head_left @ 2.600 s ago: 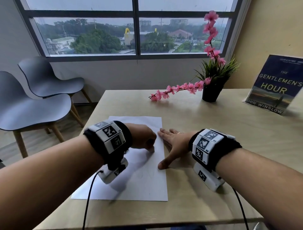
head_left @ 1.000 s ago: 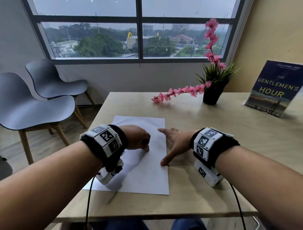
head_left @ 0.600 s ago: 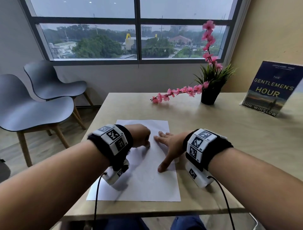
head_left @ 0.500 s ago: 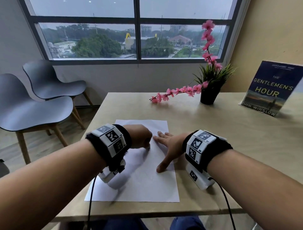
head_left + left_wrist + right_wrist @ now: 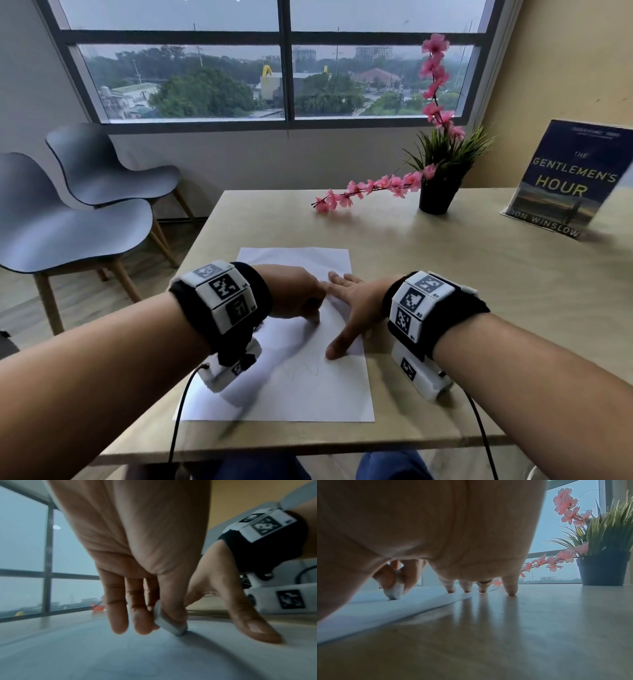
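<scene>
A white sheet of paper (image 5: 281, 394) lies on the light wooden table (image 5: 479, 308) in front of me, with faint pencil marks near its middle. My left hand (image 5: 294, 298) is curled over the sheet. It pinches a small white eraser (image 5: 169, 624) whose lower corner touches the paper. From the right wrist the eraser (image 5: 394, 590) shows as a pale tip on the sheet. My right hand (image 5: 352, 301) lies flat with fingers spread on the paper's right edge. Its thumb (image 5: 254, 627) presses the sheet, and its little finger (image 5: 510, 586) touches bare table.
A black pot with grass and pink flower sprays (image 5: 438, 192) stands at the back of the table, one spray lying toward the middle. A blue book (image 5: 568, 181) stands propped at the far right. Two grey chairs (image 5: 68, 219) stand left of the table under the window.
My right hand has slid left from the table beside the sheet onto its right edge. My left hand stays curled on the eraser, shifting only slightly over the paper.
</scene>
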`<state>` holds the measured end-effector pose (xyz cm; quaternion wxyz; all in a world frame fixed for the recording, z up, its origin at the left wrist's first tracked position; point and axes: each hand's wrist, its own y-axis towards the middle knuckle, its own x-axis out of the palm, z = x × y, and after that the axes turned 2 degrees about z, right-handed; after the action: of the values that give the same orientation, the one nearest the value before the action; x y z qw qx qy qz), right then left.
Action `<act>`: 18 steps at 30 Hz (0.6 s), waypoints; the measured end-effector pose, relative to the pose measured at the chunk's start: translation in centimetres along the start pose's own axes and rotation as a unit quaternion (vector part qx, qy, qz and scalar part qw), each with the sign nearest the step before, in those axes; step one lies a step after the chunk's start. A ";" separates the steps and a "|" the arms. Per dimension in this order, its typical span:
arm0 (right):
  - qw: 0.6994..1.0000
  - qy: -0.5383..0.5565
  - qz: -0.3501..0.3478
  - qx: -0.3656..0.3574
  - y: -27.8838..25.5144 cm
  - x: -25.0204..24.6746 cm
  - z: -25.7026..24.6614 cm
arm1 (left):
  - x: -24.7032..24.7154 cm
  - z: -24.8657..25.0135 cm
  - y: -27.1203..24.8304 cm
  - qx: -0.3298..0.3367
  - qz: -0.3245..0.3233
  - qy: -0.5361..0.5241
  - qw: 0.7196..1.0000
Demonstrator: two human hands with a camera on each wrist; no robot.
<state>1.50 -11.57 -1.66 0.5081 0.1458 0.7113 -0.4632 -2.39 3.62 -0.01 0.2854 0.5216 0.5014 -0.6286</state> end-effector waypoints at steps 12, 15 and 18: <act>1.000 0.001 0.002 0.004 -0.3 -0.1 -0.2 | 0.0 -0.5 -0.8 -0.015 -0.022 -0.012 1.000; 1.000 0.004 0.005 0.006 -0.3 -0.1 -0.2 | -0.3 -1.4 -0.6 -0.038 0.001 0.000 0.999; 1.000 0.008 0.010 0.004 -0.1 0.0 -0.3 | 0.3 -0.7 -0.9 -0.008 -0.011 0.022 1.000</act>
<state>1.27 -11.42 -1.54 0.5065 0.1588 0.7120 -0.4596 -3.04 4.66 0.03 0.2715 0.5276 0.5180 -0.6162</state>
